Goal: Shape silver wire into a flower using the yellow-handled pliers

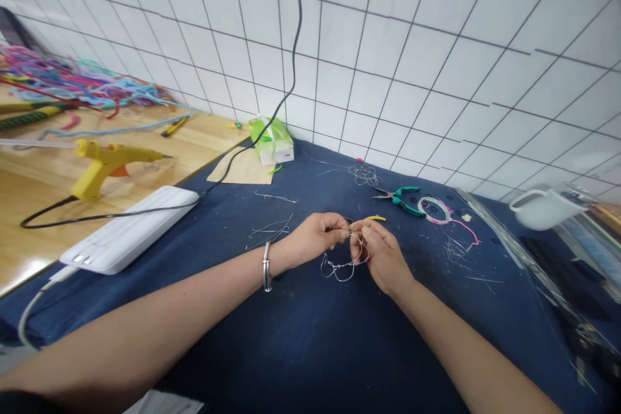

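Observation:
My left hand point(317, 237) and my right hand point(381, 255) meet over the dark blue cloth point(310, 336), fingers pinched together. Between them hangs a piece of thin silver wire bent into loops point(342, 266). Both hands grip the top of this wire shape. A yellow-handled tool point(373, 218) pokes out just behind my right fingers; whether my hand holds it I cannot tell. A silver bangle point(266, 266) sits on my left wrist.
Teal-handled pliers point(400, 199) and a wire flower point(363, 174) lie behind my hands. Loose wire offcuts point(269, 229) lie left. A white power bank point(129, 228), yellow glue gun point(104, 165), tissue pack point(272, 140), white mug point(546, 207) and coloured cords point(72, 84) surround the area.

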A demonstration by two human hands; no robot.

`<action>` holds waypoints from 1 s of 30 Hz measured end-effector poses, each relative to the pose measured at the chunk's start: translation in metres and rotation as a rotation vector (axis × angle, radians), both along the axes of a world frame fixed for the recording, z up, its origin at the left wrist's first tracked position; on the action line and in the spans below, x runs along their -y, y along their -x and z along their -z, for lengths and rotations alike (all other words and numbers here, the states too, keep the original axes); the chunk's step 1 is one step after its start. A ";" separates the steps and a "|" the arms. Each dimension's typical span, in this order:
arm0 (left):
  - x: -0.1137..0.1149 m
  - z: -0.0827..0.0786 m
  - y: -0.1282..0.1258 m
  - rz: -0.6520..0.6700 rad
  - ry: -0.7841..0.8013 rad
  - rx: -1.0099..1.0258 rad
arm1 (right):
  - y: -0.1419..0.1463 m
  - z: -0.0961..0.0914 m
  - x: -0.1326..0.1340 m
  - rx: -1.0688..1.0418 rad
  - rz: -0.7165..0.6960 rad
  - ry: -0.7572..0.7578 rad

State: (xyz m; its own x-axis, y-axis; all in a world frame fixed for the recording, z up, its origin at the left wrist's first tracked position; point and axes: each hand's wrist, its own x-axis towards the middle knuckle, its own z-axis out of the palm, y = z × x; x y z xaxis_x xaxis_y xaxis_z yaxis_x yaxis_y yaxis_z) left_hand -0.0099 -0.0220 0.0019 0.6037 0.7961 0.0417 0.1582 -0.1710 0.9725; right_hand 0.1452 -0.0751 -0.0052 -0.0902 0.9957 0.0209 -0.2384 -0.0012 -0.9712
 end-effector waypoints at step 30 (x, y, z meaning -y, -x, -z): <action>-0.013 0.007 0.005 -0.322 -0.050 0.105 | -0.008 0.002 0.004 0.356 0.084 -0.072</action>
State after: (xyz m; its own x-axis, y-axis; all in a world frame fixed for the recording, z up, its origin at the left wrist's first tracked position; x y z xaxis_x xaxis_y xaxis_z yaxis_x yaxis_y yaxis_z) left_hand -0.0146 -0.0090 -0.0052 0.3116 0.9407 0.1340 0.1112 -0.1761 0.9781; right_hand 0.1533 -0.0788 -0.0071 -0.0224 0.9971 0.0732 0.1178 0.0754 -0.9902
